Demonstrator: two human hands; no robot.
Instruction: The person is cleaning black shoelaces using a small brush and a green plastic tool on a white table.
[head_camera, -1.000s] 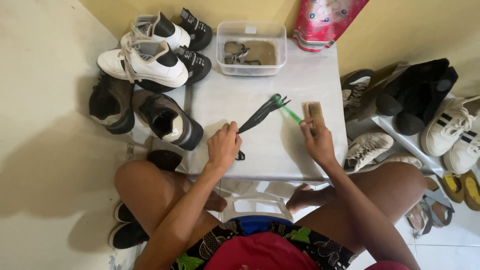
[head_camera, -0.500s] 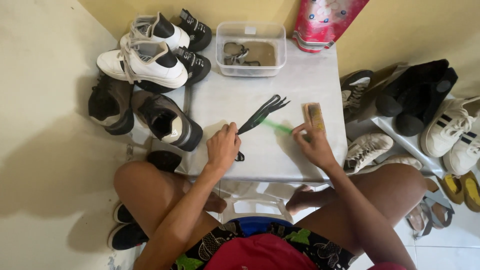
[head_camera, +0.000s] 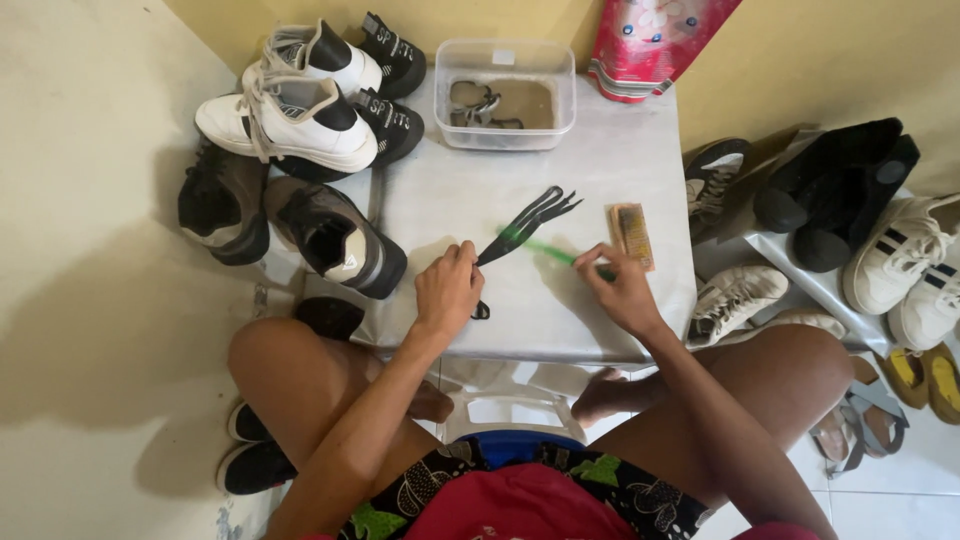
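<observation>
Grey laminate table (head_camera: 560, 320) carries our work: our left hand (head_camera: 448, 292) pinches the black shoelaces (head_camera: 527, 224) near its front edge, our right hand (head_camera: 622, 293) pinches a green toothbrush (head_camera: 548, 250) (bristles blurred) across them. Farther back, a clear plastic tub (head_camera: 507, 92) sits at the rear edge.

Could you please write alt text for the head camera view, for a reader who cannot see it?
Seated at a low grey table, a person's left hand pins black shoelaces flat while the right hand holds a green toothbrush on them. A brown scrub brush, a clear tub and many shoes surround them.
</observation>
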